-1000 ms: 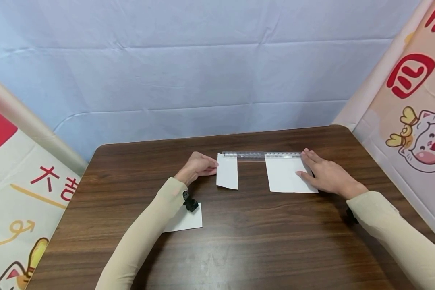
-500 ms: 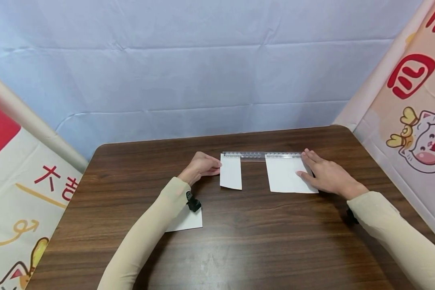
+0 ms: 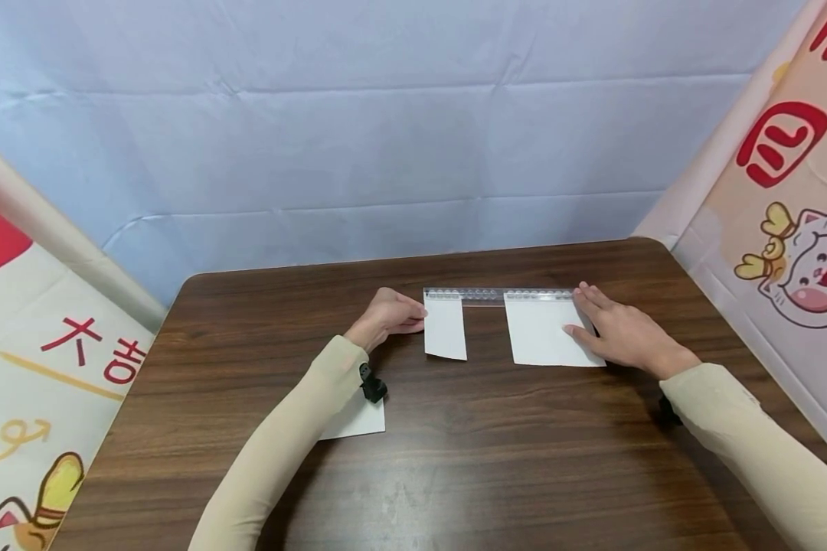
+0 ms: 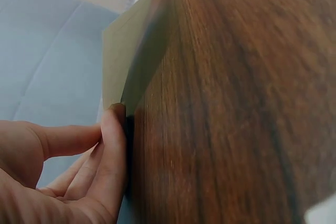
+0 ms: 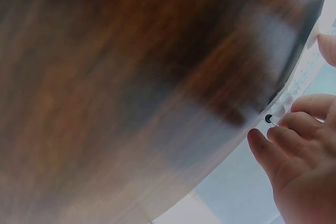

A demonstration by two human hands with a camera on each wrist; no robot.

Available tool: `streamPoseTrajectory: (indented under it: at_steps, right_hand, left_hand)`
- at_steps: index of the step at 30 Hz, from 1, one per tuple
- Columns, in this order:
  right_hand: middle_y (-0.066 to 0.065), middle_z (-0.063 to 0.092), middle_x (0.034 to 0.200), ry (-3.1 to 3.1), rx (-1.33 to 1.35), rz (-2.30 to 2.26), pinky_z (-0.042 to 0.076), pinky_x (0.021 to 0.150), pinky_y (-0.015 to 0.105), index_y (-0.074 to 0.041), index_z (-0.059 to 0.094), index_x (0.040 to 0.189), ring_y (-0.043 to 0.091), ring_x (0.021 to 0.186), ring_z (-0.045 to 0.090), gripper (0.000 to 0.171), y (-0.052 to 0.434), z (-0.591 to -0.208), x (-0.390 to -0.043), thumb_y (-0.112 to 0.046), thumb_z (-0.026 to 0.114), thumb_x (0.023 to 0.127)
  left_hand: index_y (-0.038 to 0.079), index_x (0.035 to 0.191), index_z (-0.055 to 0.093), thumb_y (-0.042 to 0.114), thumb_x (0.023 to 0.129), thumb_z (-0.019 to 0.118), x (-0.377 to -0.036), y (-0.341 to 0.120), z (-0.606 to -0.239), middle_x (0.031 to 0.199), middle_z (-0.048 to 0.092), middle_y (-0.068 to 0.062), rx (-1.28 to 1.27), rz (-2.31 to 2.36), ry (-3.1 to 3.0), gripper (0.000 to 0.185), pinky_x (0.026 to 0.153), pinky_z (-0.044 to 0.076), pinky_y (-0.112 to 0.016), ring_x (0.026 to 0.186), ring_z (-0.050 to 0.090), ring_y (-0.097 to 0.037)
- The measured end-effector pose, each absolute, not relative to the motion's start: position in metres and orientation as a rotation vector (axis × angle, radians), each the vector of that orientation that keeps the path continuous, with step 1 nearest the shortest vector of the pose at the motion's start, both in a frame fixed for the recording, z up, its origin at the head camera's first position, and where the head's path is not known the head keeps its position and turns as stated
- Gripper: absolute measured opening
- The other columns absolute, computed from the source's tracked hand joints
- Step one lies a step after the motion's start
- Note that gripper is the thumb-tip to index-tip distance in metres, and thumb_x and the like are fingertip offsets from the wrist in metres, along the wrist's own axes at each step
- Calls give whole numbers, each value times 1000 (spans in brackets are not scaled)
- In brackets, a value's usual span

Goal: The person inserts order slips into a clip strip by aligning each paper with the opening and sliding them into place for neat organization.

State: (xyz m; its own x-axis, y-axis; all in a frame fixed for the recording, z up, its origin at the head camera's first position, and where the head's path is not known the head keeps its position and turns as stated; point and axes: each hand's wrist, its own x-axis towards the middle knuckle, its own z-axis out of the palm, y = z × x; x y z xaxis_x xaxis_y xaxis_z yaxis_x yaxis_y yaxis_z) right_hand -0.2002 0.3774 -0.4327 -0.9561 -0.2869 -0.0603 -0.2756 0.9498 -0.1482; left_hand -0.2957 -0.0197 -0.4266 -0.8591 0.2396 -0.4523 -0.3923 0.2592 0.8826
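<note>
My left hand [image 3: 391,312] pinches the left edge of a narrow piece of white paper [image 3: 445,333], thumb against fingers. In the left wrist view this paper [image 4: 116,59] rises from the fingertips, low over the tabletop. Its far edge overlaps the left end of a clear ruler [image 3: 482,295]. Under the ruler's right part lies the top strip of a wider piece of white paper [image 3: 546,330]. My right hand [image 3: 623,333] rests with straight fingers on that paper's right side and at the ruler's right end; the right wrist view shows these fingers [image 5: 286,142] from the side.
Another white sheet [image 3: 364,418] lies nearer the front, partly hidden by my left sleeve and black wrist camera [image 3: 372,385]. The brown wooden table [image 3: 496,459] ends at a pale cloth backdrop [image 3: 386,138], with printed banners [image 3: 786,229] at the sides.
My left hand has slid the narrow paper a little to the right, so its left edge now lines up with the ruler's left end. The right hand, ruler and wider paper have stayed still.
</note>
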Motion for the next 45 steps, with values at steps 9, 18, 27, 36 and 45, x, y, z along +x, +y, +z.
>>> streamPoseTrajectory:
  at_steps: [9,18,27,36,45]
  right_hand:
    - [34,22,169,3024,-419,-200,45,115,66,9,27,162,51,156,28,84,374,-433,-202,-51,52,109]
    - [34,19,170,3006,-418,-183,45,115,66,9,25,162,51,156,26,85,374,-432,-204,-52,51,109]
    - [35,19,170,3001,-432,-183,44,115,67,9,25,162,52,156,26,85,377,-431,-201,-52,51,109]
    - [35,20,169,3012,-448,-182,46,114,67,10,27,161,52,156,27,84,378,-431,-201,-51,52,109]
    - [36,19,169,3000,-443,-198,45,114,67,10,26,161,53,155,26,85,377,-431,-200,-52,51,109]
  left_hand:
    - [-5,112,77,2,97,73,-301,-16,-428,103,75,-14,-112,1627,2024,17,76,67,-25,76,73,-13]
    - [-5,113,77,2,97,73,-304,-10,-429,105,75,-14,-94,1623,2019,18,77,67,-25,79,73,-13]
    - [-5,112,77,2,98,71,-296,-4,-426,104,75,-14,-84,1619,2026,17,77,67,-25,79,73,-13]
    - [-5,112,78,2,97,72,-294,1,-427,104,76,-15,-92,1633,2023,17,77,67,-25,78,73,-12]
    - [-5,113,77,3,98,72,-293,2,-427,107,75,-16,-80,1615,2030,18,77,67,-25,79,74,-13]
